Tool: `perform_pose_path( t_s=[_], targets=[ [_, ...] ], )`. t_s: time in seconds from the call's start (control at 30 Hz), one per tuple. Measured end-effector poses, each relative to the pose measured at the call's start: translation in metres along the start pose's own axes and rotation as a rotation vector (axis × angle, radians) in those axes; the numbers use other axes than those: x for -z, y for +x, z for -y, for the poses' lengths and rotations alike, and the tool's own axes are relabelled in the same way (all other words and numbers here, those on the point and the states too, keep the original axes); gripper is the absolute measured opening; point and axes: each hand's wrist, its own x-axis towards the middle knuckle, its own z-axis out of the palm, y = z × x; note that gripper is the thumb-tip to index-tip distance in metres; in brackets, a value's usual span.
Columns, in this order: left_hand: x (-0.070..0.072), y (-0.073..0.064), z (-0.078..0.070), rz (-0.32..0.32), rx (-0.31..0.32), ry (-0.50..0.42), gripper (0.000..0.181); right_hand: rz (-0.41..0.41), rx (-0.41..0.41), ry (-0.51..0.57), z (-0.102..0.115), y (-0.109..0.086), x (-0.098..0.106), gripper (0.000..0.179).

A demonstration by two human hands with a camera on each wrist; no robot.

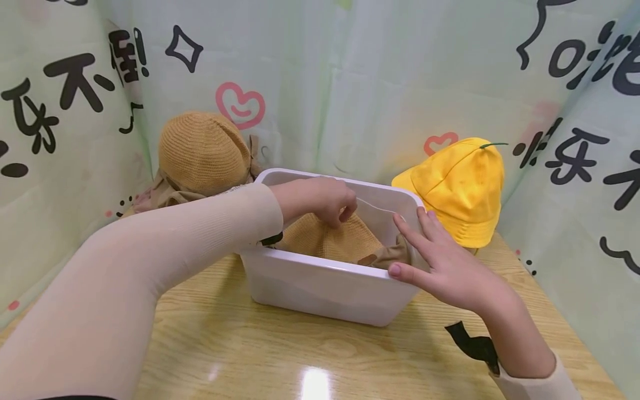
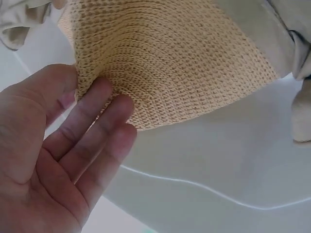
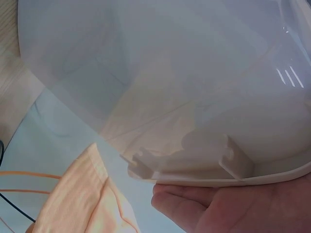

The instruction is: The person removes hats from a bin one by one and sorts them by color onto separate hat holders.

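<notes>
A white plastic bin (image 1: 330,291) stands on the table with a tan woven hat (image 1: 345,239) inside it. My left hand (image 1: 332,200) reaches down into the bin and pinches the hat's edge between thumb and index finger. The other fingers lie along the weave (image 2: 170,63) in the left wrist view. Beige fabric (image 1: 392,255) bunches beside the hat at the bin's right end. My right hand (image 1: 445,266) rests on the right end of the rim, fingers spread and extended. In the right wrist view its fingers (image 3: 180,206) lie under the rim edge.
Behind the bin on the left sits another tan knitted hat (image 1: 202,153) on beige fabric. A yellow bucket hat (image 1: 462,191) with a green stem stands behind the right end. A printed curtain (image 1: 370,94) surrounds the wooden table (image 1: 240,355). A black strap (image 1: 472,344) hangs at my right wrist.
</notes>
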Motion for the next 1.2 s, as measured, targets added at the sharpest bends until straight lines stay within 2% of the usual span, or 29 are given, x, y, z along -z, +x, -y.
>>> perform_pose_path(
  t_s=[0.17,0.37,0.43,0.5,0.6,0.83,1.2],
  targets=[
    [0.010,-0.003,-0.003,0.019,0.018,-0.046,0.023,0.008,0.004,0.004,0.001,0.000,0.001,0.082],
    [0.019,-0.010,-0.001,0.061,0.079,-0.277,0.016,0.018,0.012,-0.002,0.002,0.001,0.003,0.084],
    [0.022,-0.013,-0.002,0.066,0.097,-0.325,0.014,0.017,0.015,-0.003,0.002,0.002,0.004,0.085],
    [0.026,-0.015,-0.003,0.051,0.090,-0.333,0.017,0.016,0.016,-0.002,0.002,0.002,0.004,0.086],
    [0.030,-0.015,-0.005,-0.004,0.066,-0.298,0.024,0.015,0.013,0.004,0.002,0.001,0.004,0.087],
    [0.040,-0.015,-0.003,-0.191,-0.005,-0.160,0.024,0.007,0.006,0.011,0.001,-0.001,0.004,0.087],
    [0.052,-0.022,-0.002,-0.369,0.016,-0.146,0.033,-0.004,-0.006,0.011,0.001,-0.001,0.001,0.091]
  ],
)
